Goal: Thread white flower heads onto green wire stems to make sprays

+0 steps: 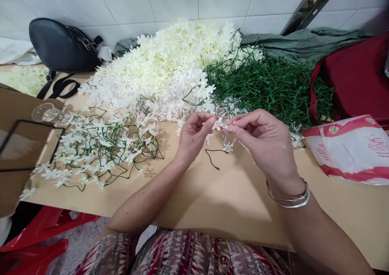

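Item: one small white flower (218,124), raised above the bench (225,198), between the two hands.
Left hand (194,139): fingers narrow, thumb and forefinger pinching at the flower's left edge; what else they grip is hidden.
Right hand (270,145): fingers narrow, pinched on a pale piece (233,122) beside the flower, too small to identify.
Handling, as judged: light fingertip pressure, tips close together, petals left uncreased, both hands steady.
Below: loose green stem (210,160) on the bench.
Left: tangled pile of stemmed flowers (103,145), cardboard box (18,141).
Behind: cream petal heap (179,60), green stem heap (273,84), black bag (63,44).
Right: red bag (358,72), red-and-white packet (349,149).
Obstructions: heaps crowd the far side; near bench surface offers better working room.
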The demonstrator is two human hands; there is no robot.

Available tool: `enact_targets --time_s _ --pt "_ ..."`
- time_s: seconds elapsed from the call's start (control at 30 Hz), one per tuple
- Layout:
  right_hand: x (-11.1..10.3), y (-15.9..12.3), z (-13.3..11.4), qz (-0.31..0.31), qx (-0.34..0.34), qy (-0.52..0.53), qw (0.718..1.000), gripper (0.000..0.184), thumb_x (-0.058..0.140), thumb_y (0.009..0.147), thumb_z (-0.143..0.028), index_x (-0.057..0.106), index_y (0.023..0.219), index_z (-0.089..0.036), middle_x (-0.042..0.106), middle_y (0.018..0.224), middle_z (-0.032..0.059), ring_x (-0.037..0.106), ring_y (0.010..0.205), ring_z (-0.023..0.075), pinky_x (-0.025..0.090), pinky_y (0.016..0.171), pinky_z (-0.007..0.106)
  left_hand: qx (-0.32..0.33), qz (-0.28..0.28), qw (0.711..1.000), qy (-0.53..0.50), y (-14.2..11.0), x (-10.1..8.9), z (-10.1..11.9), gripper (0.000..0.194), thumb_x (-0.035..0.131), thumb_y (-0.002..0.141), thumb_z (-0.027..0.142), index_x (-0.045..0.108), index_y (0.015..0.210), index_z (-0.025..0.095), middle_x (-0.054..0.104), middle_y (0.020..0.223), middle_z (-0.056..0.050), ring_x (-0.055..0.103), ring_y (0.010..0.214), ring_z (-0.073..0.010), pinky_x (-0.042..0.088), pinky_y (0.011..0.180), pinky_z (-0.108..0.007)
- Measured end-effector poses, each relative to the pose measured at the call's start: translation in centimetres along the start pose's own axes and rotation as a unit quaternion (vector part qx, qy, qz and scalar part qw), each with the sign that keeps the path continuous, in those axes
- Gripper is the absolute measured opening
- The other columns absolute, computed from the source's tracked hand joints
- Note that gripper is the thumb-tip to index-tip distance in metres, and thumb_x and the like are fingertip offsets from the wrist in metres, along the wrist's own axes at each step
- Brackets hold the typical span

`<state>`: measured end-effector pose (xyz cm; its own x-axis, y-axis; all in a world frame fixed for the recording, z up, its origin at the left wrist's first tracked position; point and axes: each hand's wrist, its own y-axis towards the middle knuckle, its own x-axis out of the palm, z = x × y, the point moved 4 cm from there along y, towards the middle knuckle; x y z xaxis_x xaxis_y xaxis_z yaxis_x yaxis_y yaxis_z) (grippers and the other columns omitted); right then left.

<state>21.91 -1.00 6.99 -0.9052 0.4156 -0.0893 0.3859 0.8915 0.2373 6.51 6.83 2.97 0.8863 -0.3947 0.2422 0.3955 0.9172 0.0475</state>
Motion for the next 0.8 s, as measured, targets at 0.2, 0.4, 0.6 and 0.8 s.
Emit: enact_targets --time_s 0.2,0.4,0.6,0.8 --pt "1.0 -0.4 0.7 0.057 -0.059 -0.074 0.994 0.011 0.078 0.090 -0.024 0.070 0.083 -0.027 0.080 0.092 0.0030 0.076 0.092 0.0251 0.057 0.081 0.043 -0.009 -0.022 0.999 -0.034 -0.3 0.4 -0.1 0.040 0.089 0.083 0.057 0.076 0.096 0.021 0.076 0.096 -0.002 0.069 0.085 -0.0132 0.061 0.083 -0.028" --pt "0.7 -0.4 1.1 0.100 -0.103 -0.117 0.983 0.014 0.077 0.093 -0.030 0.067 0.082 -0.028 0.079 0.092 0.0040 0.077 0.095 0.0276 0.060 0.086 0.047 -0.056 -0.059 0.993 -0.082 -0.7 0.9 -0.9 0.037 0.088 0.086 0.055 0.080 0.102 0.023 0.080 0.100 -0.003 0.076 0.101 -0.0196 0.059 0.105 -0.042" --pt "1.3 -0.6 1.4 0.077 -0.077 -0.081 0.991 0.016 0.079 0.092 -0.030 0.066 0.082 -0.028 0.079 0.091 0.0036 0.077 0.092 0.0254 0.059 0.080 0.042 -0.043 -0.022 0.996 -0.072 -0.3 0.5 -1.8 0.031 0.092 0.083 0.049 0.082 0.100 0.025 0.081 0.101 -0.002 0.075 0.105 -0.0202 0.057 0.108 -0.041" --pt "1.4 -0.6 2.0 0.074 -0.076 -0.043 0.993 0.015 0.080 0.090 -0.022 0.068 0.083 -0.029 0.079 0.091 0.0031 0.077 0.092 0.0246 0.061 0.085 0.044 -0.034 -0.014 0.998 -0.059 -0.2 0.2 -1.9 0.029 0.093 0.081 0.047 0.084 0.098 0.025 0.083 0.105 -0.003 0.075 0.105 -0.0203 0.057 0.105 -0.039"
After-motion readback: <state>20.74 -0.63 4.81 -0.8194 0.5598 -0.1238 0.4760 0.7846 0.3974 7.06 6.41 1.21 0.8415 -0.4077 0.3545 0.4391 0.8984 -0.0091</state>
